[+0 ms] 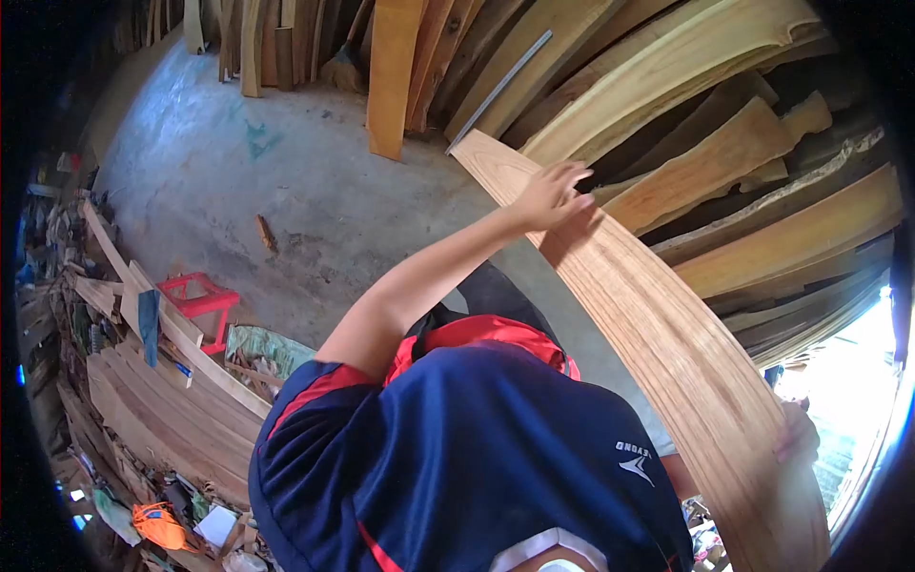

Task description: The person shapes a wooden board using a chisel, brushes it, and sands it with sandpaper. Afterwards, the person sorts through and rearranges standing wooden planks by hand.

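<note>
A long, wide plank of light brown wood runs diagonally from the top middle to the lower right. My left hand is over its upper part, fingers apart, casting a shadow on the wood; whether it presses on the surface cannot be made out. Farther down, my right hand holds the plank by its right edge, with some of its fingers hidden. A thin metal strip extends up from near the plank's narrow top end, against other boards.
Many rough boards lean along the upper right. A red plastic stool stands at the left on the concrete floor, near stacked planks. An orange bundle lies at the lower left. A broom is at the top.
</note>
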Motion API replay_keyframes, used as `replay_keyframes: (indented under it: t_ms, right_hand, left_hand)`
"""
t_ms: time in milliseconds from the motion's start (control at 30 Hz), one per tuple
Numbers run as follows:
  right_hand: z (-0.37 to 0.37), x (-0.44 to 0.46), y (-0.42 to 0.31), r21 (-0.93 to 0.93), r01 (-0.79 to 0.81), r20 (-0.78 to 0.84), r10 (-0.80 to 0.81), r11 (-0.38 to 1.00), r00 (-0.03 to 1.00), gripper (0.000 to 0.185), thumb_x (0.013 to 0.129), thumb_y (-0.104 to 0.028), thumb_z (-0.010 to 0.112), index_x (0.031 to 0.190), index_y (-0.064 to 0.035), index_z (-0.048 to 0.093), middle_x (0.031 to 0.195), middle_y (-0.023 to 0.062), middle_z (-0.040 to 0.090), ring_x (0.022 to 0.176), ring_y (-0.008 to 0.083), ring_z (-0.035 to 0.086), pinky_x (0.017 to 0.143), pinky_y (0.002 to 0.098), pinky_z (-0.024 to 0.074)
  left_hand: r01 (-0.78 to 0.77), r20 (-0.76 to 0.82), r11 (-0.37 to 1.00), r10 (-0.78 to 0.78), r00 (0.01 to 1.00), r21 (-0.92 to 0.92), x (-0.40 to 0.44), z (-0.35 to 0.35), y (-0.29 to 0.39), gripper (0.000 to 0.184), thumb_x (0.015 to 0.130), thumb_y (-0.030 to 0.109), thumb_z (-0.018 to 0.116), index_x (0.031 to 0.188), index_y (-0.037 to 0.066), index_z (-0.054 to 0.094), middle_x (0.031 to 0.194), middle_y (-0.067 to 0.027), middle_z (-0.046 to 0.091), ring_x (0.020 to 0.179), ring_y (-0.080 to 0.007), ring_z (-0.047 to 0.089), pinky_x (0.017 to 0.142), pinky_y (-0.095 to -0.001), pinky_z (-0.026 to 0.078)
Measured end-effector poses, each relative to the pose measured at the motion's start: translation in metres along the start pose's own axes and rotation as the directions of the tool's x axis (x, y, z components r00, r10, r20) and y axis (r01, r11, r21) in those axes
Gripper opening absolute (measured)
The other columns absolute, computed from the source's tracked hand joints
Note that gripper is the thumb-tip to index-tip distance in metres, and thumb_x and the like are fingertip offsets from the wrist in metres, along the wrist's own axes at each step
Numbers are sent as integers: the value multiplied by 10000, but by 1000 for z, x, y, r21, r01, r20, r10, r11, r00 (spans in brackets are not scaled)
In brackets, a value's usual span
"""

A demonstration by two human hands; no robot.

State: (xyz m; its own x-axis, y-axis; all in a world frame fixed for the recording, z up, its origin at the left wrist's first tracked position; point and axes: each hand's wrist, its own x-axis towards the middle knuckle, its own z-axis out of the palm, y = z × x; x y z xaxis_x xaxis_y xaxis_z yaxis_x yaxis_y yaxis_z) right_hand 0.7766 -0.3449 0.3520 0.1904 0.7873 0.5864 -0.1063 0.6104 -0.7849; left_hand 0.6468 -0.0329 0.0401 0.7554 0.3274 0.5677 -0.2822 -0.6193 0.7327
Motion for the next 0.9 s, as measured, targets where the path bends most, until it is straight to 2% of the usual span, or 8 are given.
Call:
replay_keyframes:
  t_ms: [100,133,200,333,533,633,833,900]
  right_hand:
    - [5,27,-9,33,-38,-4,38,999,999,387,977,-277,284,729,-93,518,625,38,527,560,150,486,661,299,385]
    - [6,37,-10,45,-51,-3,52,998,999,378,974,-270,288,728,-94,513,622,36,521,558,148,482,661,298,384]
    - [8,55,-10,77,-79,6,78,994,997,359,970,-256,297,724,-96,504,614,32,509,554,146,474,662,295,382]
    - [-10,109,3,176,-135,38,131,975,991,324,960,-227,313,717,-99,485,599,24,484,546,140,457,663,289,379]
    - [-24,197,37,319,-223,121,194,921,974,279,946,-184,339,707,-104,457,576,13,448,534,132,432,665,280,374]
    - [-25,256,66,383,-291,205,227,877,952,260,939,-162,351,701,-107,443,565,7,429,528,128,419,666,275,371]
    - [22,434,189,479,-534,480,303,697,824,237,924,-120,376,691,-112,415,542,-5,393,515,119,394,667,266,366]
    - [14,494,316,435,-749,792,183,500,582,219,917,-128,454,701,-125,493,563,-37,490,599,106,480,720,272,391]
  left_hand:
    - [-64,324,935,184,928,-348,61,-8,2,540,878,562,451,1002,71,641,1074,-177,619,1030,-347,563,889,-409,432]
    - [174,543,956,-18,840,-237,65,-15,5,674,876,639,369,781,32,647,848,-208,641,843,-377,598,780,-428,455]
    - [174,518,975,-79,852,-138,62,-36,19,723,871,665,340,734,19,634,802,-224,629,804,-395,593,749,-437,456]
    - [169,329,985,-148,933,-36,47,-67,35,727,892,638,344,608,-4,534,603,-236,502,602,-410,500,572,-448,394]
    - [454,207,891,-448,870,21,0,-124,61,775,892,642,327,560,-27,535,537,-225,489,549,-374,523,578,-441,403]
    - [632,-20,775,-632,775,-22,-38,-168,72,766,875,665,314,696,7,661,702,-241,616,761,-405,614,692,-433,462]
    - [854,-407,505,-811,420,-126,-146,-218,95,776,898,636,292,709,-27,648,716,-261,616,770,-420,610,714,-448,458]
    - [900,-429,386,-861,272,-204,-190,-223,115,793,897,642,286,723,-45,643,741,-280,614,798,-420,616,753,-444,454]
